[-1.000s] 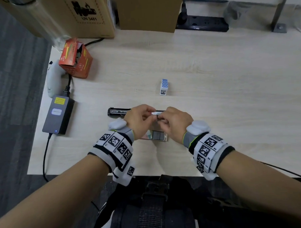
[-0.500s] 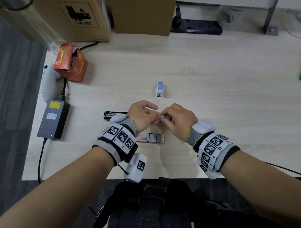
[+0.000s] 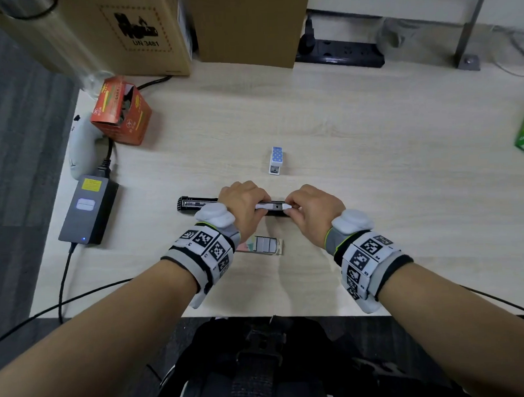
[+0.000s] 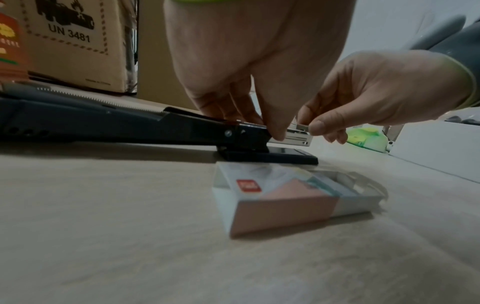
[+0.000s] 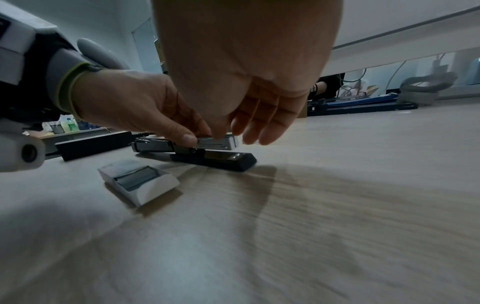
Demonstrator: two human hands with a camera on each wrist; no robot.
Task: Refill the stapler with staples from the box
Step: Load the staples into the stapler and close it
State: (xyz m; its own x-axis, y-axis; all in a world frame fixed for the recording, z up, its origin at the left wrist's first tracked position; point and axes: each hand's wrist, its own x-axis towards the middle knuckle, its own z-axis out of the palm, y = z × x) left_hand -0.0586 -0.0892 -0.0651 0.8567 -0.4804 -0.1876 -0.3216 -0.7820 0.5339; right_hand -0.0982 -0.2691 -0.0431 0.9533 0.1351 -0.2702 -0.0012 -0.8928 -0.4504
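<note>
Black stapler (image 3: 195,204) lies flat on table (image 3: 372,170), opened out lengthwise, metal staple channel (image 4: 296,137) exposed at its right end. Left hand (image 3: 243,205) pinches channel near hinge, thumb and fingers curled on its sides. Right hand (image 3: 310,210) pinches strip of staples (image 4: 302,126) at channel's tip — whether strip sits in channel, cannot tell. Staple box (image 3: 264,245) open, just nearer than stapler, between wrists. Small blue-dotted stapler (image 3: 276,161) stands farther back, untouched.

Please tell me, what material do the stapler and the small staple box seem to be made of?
Long black stapler: base and arm look like matte black plastic, while the magazine channel is shiny silver, probably steel. Small pink-and-white staple box: thin printed cardboard, judging by its folded edges; its open tray holds grey metal staple strips.
</note>
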